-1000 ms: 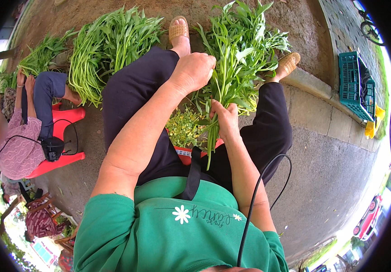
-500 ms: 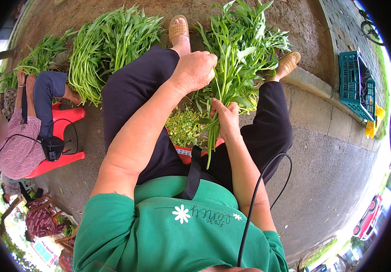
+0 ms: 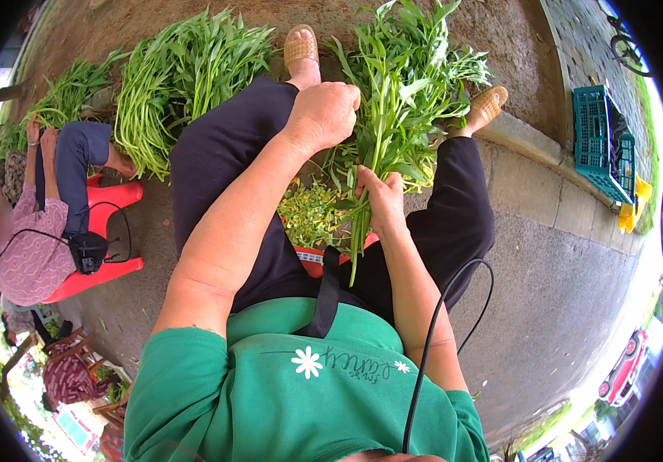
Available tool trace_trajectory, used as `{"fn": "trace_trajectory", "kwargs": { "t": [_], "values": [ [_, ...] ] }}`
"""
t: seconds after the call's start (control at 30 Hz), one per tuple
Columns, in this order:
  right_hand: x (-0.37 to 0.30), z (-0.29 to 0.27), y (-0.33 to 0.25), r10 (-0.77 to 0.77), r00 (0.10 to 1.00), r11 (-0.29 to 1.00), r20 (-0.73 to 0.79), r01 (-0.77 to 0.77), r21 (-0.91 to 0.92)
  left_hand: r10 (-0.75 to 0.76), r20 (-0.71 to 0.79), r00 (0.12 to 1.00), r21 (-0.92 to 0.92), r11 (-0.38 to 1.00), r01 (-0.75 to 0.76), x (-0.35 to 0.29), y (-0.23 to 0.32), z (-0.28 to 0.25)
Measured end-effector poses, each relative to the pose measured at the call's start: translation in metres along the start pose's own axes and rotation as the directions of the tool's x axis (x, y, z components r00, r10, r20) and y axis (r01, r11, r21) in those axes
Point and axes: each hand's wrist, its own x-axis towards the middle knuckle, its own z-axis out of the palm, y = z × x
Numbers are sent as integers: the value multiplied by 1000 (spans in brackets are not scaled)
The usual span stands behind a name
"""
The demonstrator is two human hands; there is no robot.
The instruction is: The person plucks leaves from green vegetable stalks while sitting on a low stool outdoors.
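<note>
My right hand (image 3: 381, 202) grips a bunch of water spinach (image 3: 380, 138), its fingers closed round the pale green stems. The cut ends stick out below that hand toward my lap, and the leaves fan out away from me. Up and to the left, my left hand (image 3: 322, 117) is closed in a fist with its back showing, just beside the bunch. What its fingers hold, if anything, is hidden. Under the bunch more leafy stems (image 3: 435, 85) lie on the ground between my feet.
Yellowed leaf scraps (image 3: 308, 212) litter the ground between my legs. A big heap of greens (image 3: 185, 81) lies at the left. Beside it a person (image 3: 35, 239) sits on a red stool (image 3: 112, 212). A teal crate (image 3: 602, 146) stands far right. A black cable (image 3: 433, 327) loops past my right arm.
My left fist has shifted slightly left, away from the bunch's stems. My right hand and the bunch in it stay in nearly the same place.
</note>
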Motion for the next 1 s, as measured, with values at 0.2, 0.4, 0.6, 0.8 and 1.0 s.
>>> {"fn": "trace_trajectory", "kwargs": {
  "t": [0.2, 0.4, 0.6, 0.8, 1.0],
  "values": [
    [0, -3, -2, 1, 1000, 998, 29, -3, 70, -97, 169, 981, 24, 995, 94, -8, -2, -6],
    [1, -4, -7, -41, 998, 974, 46, 30, 222, -126, 516, 847, 197, 980, 25, -17, -7, -3],
    [4, -12, -11, -125, 983, 877, 136, 45, 479, -60, 711, 701, 178, 979, -97, -31, -7, 12],
    [1, -21, -22, -174, 962, 793, 211, 9, 610, -24, 765, 644, 126, 986, -112, -34, -1, 10],
    [-3, -28, -33, -282, 904, 656, 321, -62, 752, -57, 589, 806, 164, 985, -50, -34, -5, 2]
  ]
}}
